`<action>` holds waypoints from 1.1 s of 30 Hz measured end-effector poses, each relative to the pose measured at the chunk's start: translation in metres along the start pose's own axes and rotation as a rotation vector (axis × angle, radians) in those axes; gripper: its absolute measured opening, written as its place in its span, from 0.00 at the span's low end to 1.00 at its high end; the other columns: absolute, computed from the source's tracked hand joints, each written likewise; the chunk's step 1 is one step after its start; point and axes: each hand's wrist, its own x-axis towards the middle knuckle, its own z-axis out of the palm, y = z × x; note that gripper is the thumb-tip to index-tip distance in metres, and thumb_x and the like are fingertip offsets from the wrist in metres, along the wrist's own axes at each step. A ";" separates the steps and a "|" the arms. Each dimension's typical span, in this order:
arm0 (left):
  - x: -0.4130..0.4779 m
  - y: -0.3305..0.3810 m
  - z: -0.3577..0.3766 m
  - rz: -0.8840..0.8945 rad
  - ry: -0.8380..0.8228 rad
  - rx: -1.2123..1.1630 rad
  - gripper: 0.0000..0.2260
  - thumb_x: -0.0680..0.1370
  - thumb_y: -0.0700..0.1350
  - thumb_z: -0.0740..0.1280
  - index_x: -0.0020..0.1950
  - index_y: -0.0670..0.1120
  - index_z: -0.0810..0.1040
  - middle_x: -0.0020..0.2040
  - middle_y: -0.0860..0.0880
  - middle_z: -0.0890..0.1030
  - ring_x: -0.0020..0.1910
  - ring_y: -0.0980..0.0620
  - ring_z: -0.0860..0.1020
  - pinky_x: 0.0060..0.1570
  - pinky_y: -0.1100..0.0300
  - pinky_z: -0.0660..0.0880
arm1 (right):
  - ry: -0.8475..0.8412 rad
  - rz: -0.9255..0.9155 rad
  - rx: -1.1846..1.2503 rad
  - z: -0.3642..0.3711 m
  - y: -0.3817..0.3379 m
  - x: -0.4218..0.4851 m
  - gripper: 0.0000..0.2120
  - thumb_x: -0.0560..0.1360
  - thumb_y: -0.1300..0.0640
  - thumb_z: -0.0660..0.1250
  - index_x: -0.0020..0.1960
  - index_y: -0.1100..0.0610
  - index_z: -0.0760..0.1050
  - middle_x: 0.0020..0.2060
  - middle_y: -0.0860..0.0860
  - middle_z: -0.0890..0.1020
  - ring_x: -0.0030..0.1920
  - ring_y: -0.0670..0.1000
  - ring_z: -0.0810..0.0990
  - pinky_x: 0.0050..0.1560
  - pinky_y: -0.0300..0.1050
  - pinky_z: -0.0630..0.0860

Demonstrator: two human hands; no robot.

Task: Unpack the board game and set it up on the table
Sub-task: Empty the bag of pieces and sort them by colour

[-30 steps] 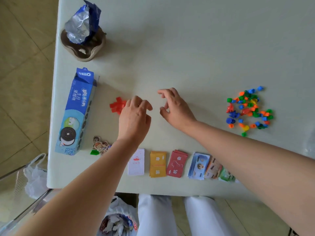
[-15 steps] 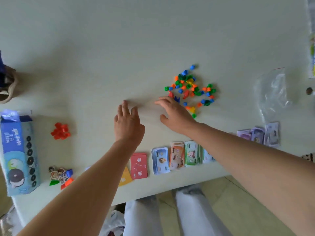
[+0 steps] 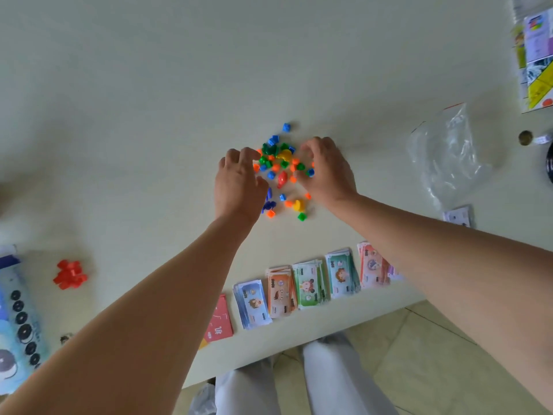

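A heap of small coloured plastic game pieces [image 3: 281, 167], blue, green, orange, yellow and red, lies mid-table. My left hand [image 3: 239, 184] rests at its left edge with fingers spread over the pieces. My right hand [image 3: 326, 169] curls over its right edge, fingertips among the pieces; whether it grips one is hidden. A separate cluster of red pieces [image 3: 70, 274] sits far left. Stacks of play money [image 3: 311, 284] and a red card deck [image 3: 220, 322] line the near table edge. The folded game board [image 3: 535, 52] lies top right.
An empty clear zip bag [image 3: 446, 157] lies right of the heap. A blue cookie box [image 3: 18, 322] lies along the left edge. A coin-like disc [image 3: 525, 137] and a dark round object [image 3: 550, 163] sit at the right border. The table [image 3: 149, 85] extends far behind.
My view has swung right. Both hands have travelled from the bare middle of the table to the coloured heap and now sit on either side of it.
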 end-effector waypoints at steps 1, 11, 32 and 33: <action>0.006 0.002 0.001 -0.012 -0.009 0.025 0.19 0.74 0.37 0.65 0.64 0.46 0.72 0.59 0.45 0.72 0.60 0.46 0.70 0.53 0.58 0.68 | -0.016 -0.025 -0.049 0.003 -0.002 0.003 0.20 0.71 0.52 0.70 0.59 0.60 0.71 0.55 0.57 0.74 0.55 0.58 0.75 0.51 0.52 0.70; 0.033 0.005 0.017 -0.089 -0.005 0.064 0.19 0.72 0.33 0.67 0.61 0.45 0.70 0.55 0.45 0.76 0.55 0.45 0.74 0.46 0.63 0.63 | -0.041 -0.135 -0.140 0.010 -0.004 0.021 0.12 0.73 0.56 0.66 0.55 0.59 0.73 0.50 0.55 0.80 0.52 0.57 0.78 0.50 0.48 0.70; 0.032 -0.024 -0.005 -0.301 -0.105 -0.650 0.11 0.74 0.38 0.71 0.54 0.49 0.78 0.47 0.49 0.83 0.41 0.52 0.80 0.28 0.69 0.69 | -0.365 0.620 1.251 -0.023 0.000 0.025 0.11 0.68 0.67 0.48 0.34 0.54 0.63 0.23 0.48 0.62 0.24 0.47 0.55 0.25 0.40 0.50; 0.033 -0.025 -0.005 -0.289 -0.112 -0.633 0.12 0.74 0.38 0.71 0.54 0.49 0.78 0.48 0.49 0.82 0.40 0.52 0.80 0.27 0.70 0.69 | -0.361 0.632 1.262 -0.023 0.001 0.024 0.12 0.68 0.67 0.47 0.34 0.54 0.63 0.23 0.48 0.63 0.23 0.47 0.55 0.25 0.40 0.50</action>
